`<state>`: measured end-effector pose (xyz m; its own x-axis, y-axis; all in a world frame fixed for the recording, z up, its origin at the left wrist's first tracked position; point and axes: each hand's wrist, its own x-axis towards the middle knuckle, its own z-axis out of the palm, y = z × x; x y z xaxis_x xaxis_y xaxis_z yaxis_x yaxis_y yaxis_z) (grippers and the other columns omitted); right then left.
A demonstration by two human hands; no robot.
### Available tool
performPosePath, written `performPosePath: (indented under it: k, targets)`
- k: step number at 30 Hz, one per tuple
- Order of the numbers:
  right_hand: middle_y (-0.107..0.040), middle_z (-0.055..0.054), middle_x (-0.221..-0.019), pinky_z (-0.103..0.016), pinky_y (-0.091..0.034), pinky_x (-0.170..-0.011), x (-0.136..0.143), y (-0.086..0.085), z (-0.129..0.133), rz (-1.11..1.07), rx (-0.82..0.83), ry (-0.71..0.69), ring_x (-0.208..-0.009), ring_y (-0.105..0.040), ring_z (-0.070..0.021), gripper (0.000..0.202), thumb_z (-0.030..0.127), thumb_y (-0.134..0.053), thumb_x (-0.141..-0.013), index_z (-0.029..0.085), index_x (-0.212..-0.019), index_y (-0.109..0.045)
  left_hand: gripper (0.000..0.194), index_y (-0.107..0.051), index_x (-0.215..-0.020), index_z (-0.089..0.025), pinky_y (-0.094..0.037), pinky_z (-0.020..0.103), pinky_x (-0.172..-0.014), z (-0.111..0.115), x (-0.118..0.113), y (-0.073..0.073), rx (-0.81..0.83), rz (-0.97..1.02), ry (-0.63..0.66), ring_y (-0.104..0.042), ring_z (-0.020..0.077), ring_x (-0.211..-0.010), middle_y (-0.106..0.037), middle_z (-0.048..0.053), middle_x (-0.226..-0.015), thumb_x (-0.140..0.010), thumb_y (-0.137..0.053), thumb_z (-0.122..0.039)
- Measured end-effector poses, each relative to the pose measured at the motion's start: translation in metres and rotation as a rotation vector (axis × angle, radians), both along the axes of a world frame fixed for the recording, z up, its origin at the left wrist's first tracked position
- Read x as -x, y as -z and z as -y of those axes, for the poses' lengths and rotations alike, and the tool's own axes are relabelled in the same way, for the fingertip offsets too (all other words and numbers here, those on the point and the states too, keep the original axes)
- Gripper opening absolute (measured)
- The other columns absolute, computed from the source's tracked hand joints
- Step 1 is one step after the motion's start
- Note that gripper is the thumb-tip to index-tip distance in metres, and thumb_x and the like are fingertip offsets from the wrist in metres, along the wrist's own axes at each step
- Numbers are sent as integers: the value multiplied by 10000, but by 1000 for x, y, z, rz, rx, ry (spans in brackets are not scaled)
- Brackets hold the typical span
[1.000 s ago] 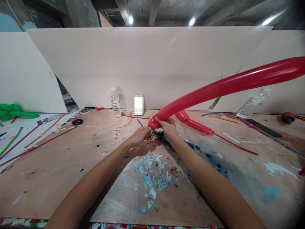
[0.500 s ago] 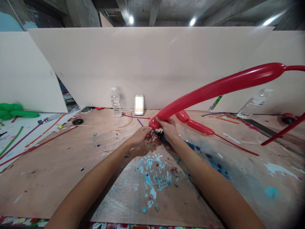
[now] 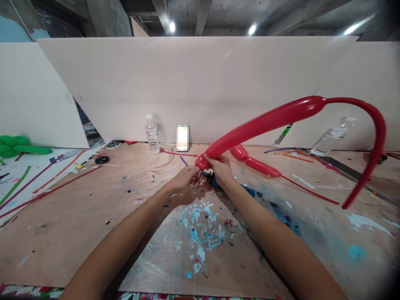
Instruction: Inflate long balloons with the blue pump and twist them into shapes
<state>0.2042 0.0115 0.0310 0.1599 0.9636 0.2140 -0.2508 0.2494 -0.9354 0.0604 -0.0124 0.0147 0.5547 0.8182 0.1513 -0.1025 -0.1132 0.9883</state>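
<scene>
A long red balloon [image 3: 265, 121] reaches from my hands up to the right, then narrows into a thin tail that curves down at the far right. My right hand [image 3: 220, 167] is closed on it near its round end bubble. Just below that bubble, my left hand [image 3: 192, 177] pinches the balloon's end. A blue pump [image 3: 248, 190] with a black nozzle lies under my right hand. Behind my right wrist rests a second red balloon [image 3: 262, 166], partly inflated, with a thin uninflated tail.
A water bottle [image 3: 152, 135] and a phone [image 3: 182, 137] stand near the white board [image 3: 200, 83]. Another bottle [image 3: 333, 136] leans at the right. Green balloons [image 3: 18, 146] and thin uninflated balloons lie left. Paint flecks and scraps dot the wooden table [image 3: 134, 250].
The wide part of the long red balloon is shorter, its far end now further left. Its thin tail now arches fully in view. Both hands have stayed in place.
</scene>
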Motion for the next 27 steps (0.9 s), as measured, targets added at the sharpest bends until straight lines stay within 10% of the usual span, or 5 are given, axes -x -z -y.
performPosePath:
  k: [27]
  targets:
    - [-601, 9, -557, -258, -375, -477, 1, -1, 4, 22, 8, 0, -477, -456, -100, 288, 388, -798, -549, 158, -628, -645, 454, -494, -645, -157, -364, 251, -544, -2, 0, 3, -50, -35, -34, -481, 101, -508, -530, -2, -565, -913, -384, -506]
